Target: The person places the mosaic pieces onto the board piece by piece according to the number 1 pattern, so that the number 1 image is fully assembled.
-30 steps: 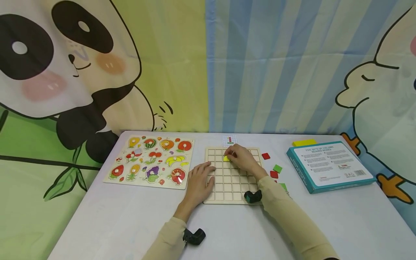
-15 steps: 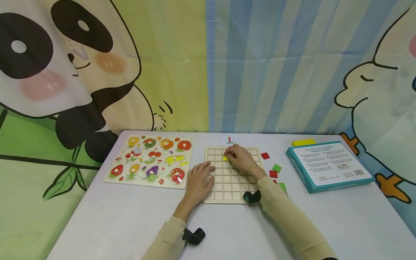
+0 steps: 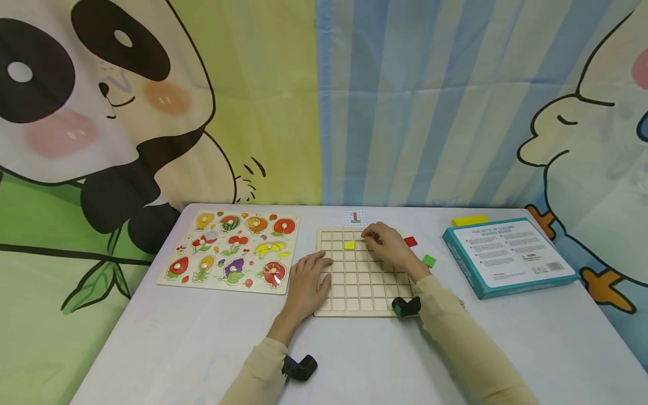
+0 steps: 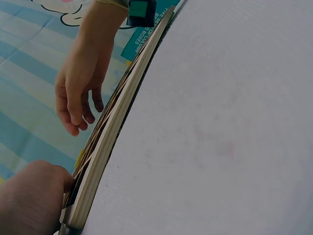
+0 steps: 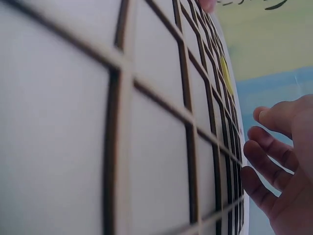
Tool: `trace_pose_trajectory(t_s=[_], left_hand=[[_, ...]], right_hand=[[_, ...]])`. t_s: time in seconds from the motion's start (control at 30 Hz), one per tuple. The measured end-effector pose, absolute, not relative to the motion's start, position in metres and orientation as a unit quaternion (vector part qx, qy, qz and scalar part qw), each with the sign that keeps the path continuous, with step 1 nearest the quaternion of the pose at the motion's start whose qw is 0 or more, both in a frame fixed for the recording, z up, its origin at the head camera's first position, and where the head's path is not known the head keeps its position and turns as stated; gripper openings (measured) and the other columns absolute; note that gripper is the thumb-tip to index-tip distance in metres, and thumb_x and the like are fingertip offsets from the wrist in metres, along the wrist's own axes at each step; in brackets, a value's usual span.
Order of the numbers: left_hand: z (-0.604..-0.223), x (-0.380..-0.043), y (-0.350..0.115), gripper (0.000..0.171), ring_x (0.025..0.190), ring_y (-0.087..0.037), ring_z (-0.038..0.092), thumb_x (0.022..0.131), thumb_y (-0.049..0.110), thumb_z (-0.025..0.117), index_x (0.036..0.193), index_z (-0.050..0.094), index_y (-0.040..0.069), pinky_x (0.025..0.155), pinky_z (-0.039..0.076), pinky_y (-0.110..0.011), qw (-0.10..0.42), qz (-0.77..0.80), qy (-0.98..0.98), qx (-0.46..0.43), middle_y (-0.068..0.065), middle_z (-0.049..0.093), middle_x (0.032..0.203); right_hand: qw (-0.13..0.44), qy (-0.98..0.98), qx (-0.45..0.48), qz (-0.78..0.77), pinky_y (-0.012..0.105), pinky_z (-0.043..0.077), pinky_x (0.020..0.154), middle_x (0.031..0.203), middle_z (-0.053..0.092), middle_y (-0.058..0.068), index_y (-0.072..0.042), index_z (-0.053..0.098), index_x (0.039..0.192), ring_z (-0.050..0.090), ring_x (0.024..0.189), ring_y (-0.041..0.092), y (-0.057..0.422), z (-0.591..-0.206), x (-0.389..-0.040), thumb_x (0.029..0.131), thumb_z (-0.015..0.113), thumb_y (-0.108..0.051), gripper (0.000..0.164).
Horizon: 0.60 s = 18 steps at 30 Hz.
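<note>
A wooden grid board (image 3: 358,291) lies on the table with a yellow square tile (image 3: 349,245) in one of its upper cells. My left hand (image 3: 306,284) rests on the board's left edge, fingers spread and relaxed. Over the upper right part of the board is my right hand (image 3: 388,247), its fingers loosely bent. The right wrist view shows nothing between the thumb and fingers of that right hand (image 5: 279,156); the yellow tile (image 5: 226,75) sits apart from it. A small card (image 3: 355,218) with a coloured grid pattern lies just behind the board.
Right of the board lie a red tile (image 3: 410,241) and a green tile (image 3: 429,261); the right forearm covers the space below them. A teal box (image 3: 511,257) stands farther right, a yellow block (image 3: 469,220) behind it. At left lies a fruit puzzle board (image 3: 230,252).
My right hand has let go of the yellow tile and moved right, so the tile now shows fully in its cell. The left hand has stayed on the board's edge.
</note>
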<state>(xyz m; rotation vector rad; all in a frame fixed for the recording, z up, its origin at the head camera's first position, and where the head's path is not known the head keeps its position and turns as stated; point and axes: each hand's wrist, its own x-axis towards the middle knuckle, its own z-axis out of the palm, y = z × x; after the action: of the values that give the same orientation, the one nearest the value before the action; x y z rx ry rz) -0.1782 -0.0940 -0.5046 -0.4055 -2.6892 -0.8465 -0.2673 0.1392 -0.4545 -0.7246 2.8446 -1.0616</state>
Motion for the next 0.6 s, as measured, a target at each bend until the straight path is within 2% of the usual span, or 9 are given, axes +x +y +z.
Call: trace_pose_trajectory(t_s=[0.27,0.5,0.6], left_hand=[[-0.505,-0.179,-0.094,0.030,0.128,-0.028,0.042,0.089,0.020,0.058,0.118,0.061,0.018,0.098,0.031,-0.049,0.150,-0.293,-0.933,-0.143,-0.005,0.051,0.138],[-0.507,-0.178,-0.095,0.030,0.128,-0.028,0.042,0.089,0.020,0.059,0.119,0.061,0.018,0.099,0.031,-0.049,0.153,-0.293,-0.933,-0.143,-0.005,0.051,0.138],[-0.507,-0.178,-0.095,0.030,0.129,-0.027,0.042,0.089,0.021,0.058,0.119,0.061,0.019,0.100,0.030,-0.049,0.149,-0.293,-0.934,-0.141,-0.004,0.050,0.139]], right_hand=[[-0.003,0.921,-0.211,-0.328,0.037,0.048,0.072,0.101,0.059,0.010,-0.004,0.063,0.110,0.058,0.088,0.023,0.170,-0.451,-0.267,0.096,0.050,-0.012,0.021],[-0.022,0.939,-0.188,-0.287,0.036,0.046,0.071,0.095,0.059,0.011,-0.003,0.064,0.108,0.053,0.079,0.021,0.193,-0.453,-0.266,0.093,0.055,-0.011,0.019],[-0.032,0.944,-0.180,-0.276,0.040,0.046,0.074,0.098,0.059,0.014,-0.002,0.063,0.108,0.053,0.083,0.025,0.202,-0.453,-0.266,0.092,0.054,-0.010,0.019]])
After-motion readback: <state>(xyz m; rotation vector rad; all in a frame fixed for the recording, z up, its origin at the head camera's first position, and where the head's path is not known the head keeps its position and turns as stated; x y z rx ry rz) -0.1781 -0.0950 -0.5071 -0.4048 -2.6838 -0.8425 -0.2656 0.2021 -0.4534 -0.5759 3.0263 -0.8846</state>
